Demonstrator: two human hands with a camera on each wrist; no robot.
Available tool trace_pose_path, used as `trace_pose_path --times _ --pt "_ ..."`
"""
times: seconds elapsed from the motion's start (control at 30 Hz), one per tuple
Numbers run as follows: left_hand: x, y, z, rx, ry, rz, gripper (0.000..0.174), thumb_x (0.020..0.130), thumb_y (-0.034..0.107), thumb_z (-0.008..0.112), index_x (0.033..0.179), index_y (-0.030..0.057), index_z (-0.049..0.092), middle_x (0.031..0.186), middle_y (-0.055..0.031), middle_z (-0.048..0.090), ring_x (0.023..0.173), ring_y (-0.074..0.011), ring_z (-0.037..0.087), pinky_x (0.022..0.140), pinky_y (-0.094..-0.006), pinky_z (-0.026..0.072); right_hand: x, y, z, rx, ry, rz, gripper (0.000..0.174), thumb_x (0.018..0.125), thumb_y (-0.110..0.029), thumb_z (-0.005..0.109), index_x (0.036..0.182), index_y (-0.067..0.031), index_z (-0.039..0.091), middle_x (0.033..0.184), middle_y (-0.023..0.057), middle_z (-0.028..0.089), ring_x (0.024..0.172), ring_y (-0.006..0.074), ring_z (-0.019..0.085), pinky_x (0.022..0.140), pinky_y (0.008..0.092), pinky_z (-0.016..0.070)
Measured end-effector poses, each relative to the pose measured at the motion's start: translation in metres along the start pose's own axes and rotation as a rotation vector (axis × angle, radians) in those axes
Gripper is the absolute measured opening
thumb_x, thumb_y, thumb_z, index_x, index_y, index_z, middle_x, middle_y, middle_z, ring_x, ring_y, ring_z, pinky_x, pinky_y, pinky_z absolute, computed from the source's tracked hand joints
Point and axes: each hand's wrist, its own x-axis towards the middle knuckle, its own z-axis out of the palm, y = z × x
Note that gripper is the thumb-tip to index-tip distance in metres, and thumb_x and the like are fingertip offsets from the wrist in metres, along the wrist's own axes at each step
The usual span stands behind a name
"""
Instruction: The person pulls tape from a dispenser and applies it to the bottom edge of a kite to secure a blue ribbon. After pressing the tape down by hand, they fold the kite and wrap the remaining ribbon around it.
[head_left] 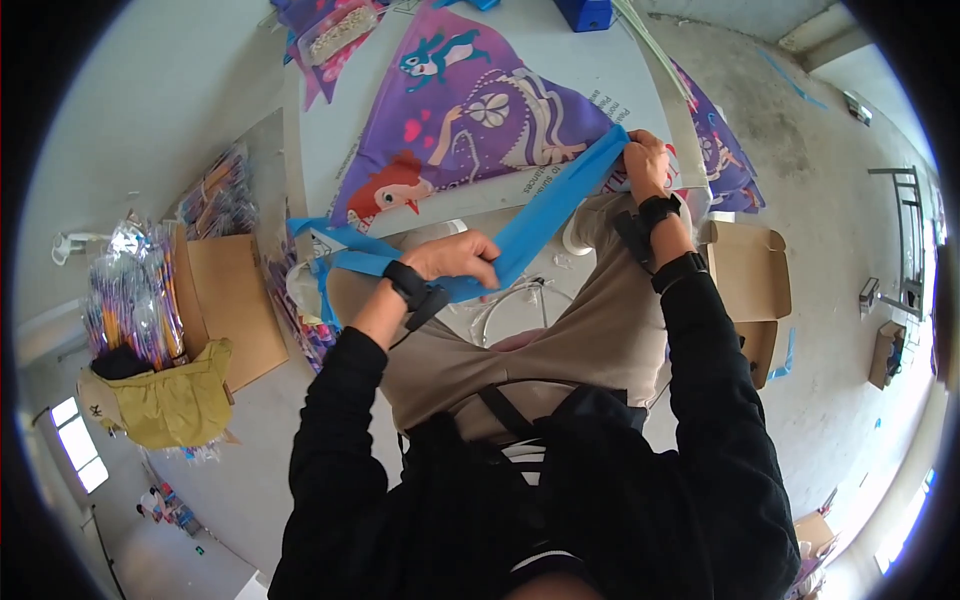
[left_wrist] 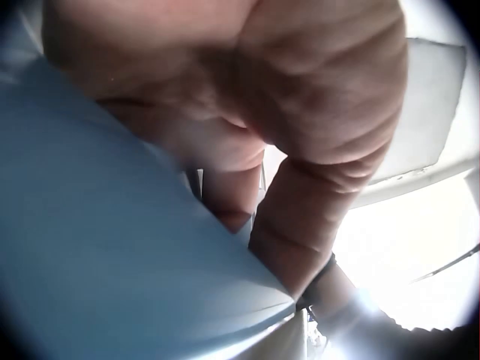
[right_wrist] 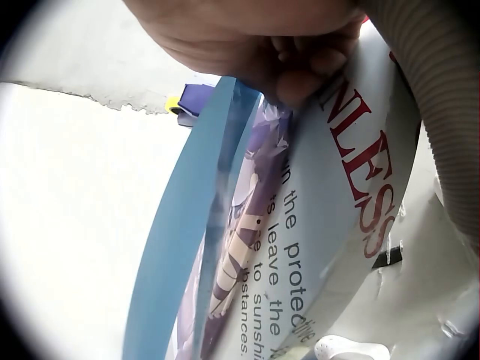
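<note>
A purple triangular printed sheet (head_left: 480, 110) with a red-haired cartoon figure lies on the printed white board in front of me. My right hand (head_left: 648, 160) pinches a blue strip (head_left: 565, 200) at the sheet's right corner. In the right wrist view, the strip (right_wrist: 176, 225) hangs from the curled fingers beside the purple sheet (right_wrist: 240, 217). Lower left, over the lap, my left hand (head_left: 458, 258) grips the same strip farther along. The left wrist view shows its thumb and fingers closing on the strip's edge (left_wrist: 150, 240). Loose blue lengths trail toward the left knee.
The white board (head_left: 600, 70) carries a clear tray of small pieces (head_left: 343, 35) and a blue box (head_left: 585, 12). On the left are an open cardboard box (head_left: 235, 310), wrapped bundles (head_left: 130, 300) and a yellow-green garment (head_left: 170, 400). Another open cardboard box (head_left: 750, 270) stands on the right.
</note>
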Motion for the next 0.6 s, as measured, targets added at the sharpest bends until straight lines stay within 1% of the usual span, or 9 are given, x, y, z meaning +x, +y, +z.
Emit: trace_pose_path --times 0.07,0.1,0.17,0.27,0.33,0.4,0.47,0.53,0.6 --pt "-0.036 0.009 -0.007 0.349 -0.049 -0.135 0.016 0.071 0.013 0.071 0.077 -0.0017 0.068 0.070 -0.0048 0.066 0.062 -0.0104 0.058 0.061 -0.0292 0.0446 -0.002 -0.003 -0.003 0.032 -0.027 0.005 0.036 0.076 -0.017 0.054 0.103 -0.0130 0.077 0.089 0.0142 0.074 0.086 0.0304 0.071 0.080 0.0386 0.0535" --pt "-0.053 0.002 -0.014 0.346 -0.040 -0.138 0.016 0.071 0.013 0.071 0.077 -0.0017 0.068 0.070 -0.0048 0.066 0.062 -0.0104 0.058 0.061 -0.0292 0.0446 -0.002 -0.003 -0.004 0.010 -0.014 -0.009 0.036 0.076 -0.017 0.054 0.103 -0.0126 0.077 0.088 0.0150 0.074 0.088 0.0308 0.071 0.081 0.0390 0.0531" --pt "-0.092 -0.017 -0.030 0.488 -0.039 -0.117 0.016 0.069 0.014 0.072 0.073 -0.0008 0.066 0.065 -0.0031 0.062 0.058 -0.0096 0.052 0.057 -0.0306 0.0403 -0.003 -0.004 -0.004 -0.005 -0.025 -0.027 0.036 0.075 -0.017 0.054 0.103 -0.0127 0.077 0.089 0.0156 0.073 0.089 0.0318 0.070 0.083 0.0393 0.0528" --pt "-0.156 -0.007 -0.028 0.435 0.078 -0.067 0.018 0.068 0.015 0.073 0.072 -0.0002 0.064 0.064 -0.0031 0.061 0.061 -0.0096 0.055 0.057 -0.0288 0.0418 0.004 0.003 -0.001 -0.098 -0.010 -0.066 0.037 0.074 -0.018 0.054 0.103 -0.0137 0.077 0.093 0.0170 0.074 0.095 0.0349 0.070 0.087 0.0399 0.0519" --pt "-0.197 0.012 -0.020 0.435 0.168 -0.308 0.019 0.066 0.015 0.075 0.072 0.0000 0.065 0.066 -0.0039 0.062 0.066 -0.0105 0.058 0.062 -0.0279 0.0448 0.010 0.006 0.000 -0.054 -0.024 -0.073 0.038 0.073 -0.018 0.055 0.104 -0.0144 0.077 0.095 0.0173 0.074 0.097 0.0363 0.069 0.087 0.0402 0.0523" --pt "-0.229 0.001 -0.020 0.474 0.220 -0.324 0.019 0.065 0.015 0.076 0.072 0.0002 0.066 0.067 -0.0039 0.063 0.067 -0.0112 0.060 0.064 -0.0278 0.0459 0.015 0.011 0.001 0.032 -0.047 -0.039 0.039 0.070 -0.015 0.054 0.100 -0.0125 0.077 0.088 0.0155 0.074 0.087 0.0322 0.070 0.083 0.0390 0.0531" --pt "-0.257 -0.008 -0.017 0.516 0.267 -0.343 0.019 0.063 0.014 0.077 0.072 0.0003 0.066 0.068 -0.0040 0.064 0.069 -0.0119 0.061 0.066 -0.0278 0.0470 0.012 0.009 0.001 0.037 -0.018 -0.067 0.038 0.069 -0.014 0.054 0.098 -0.0098 0.077 0.081 0.0146 0.072 0.078 0.0280 0.070 0.077 0.0369 0.0536" --pt "-0.283 -0.015 -0.006 0.456 0.356 -0.387 0.019 0.061 0.013 0.077 0.072 0.0008 0.068 0.070 -0.0043 0.066 0.069 -0.0135 0.062 0.067 -0.0285 0.0478 0.011 0.007 -0.003 0.059 -0.065 -0.092 0.036 0.069 -0.013 0.054 0.097 -0.0086 0.077 0.079 0.0143 0.072 0.076 0.0262 0.069 0.074 0.0359 0.0535" --pt "-0.308 -0.016 0.007 0.498 0.402 -0.400 0.017 0.060 0.011 0.076 0.072 0.0015 0.069 0.069 -0.0048 0.067 0.068 -0.0149 0.063 0.066 -0.0287 0.0479 0.009 0.004 -0.005 0.080 -0.113 -0.115 0.035 0.069 -0.013 0.054 0.096 -0.0075 0.077 0.077 0.0140 0.071 0.073 0.0244 0.069 0.071 0.0348 0.0533"
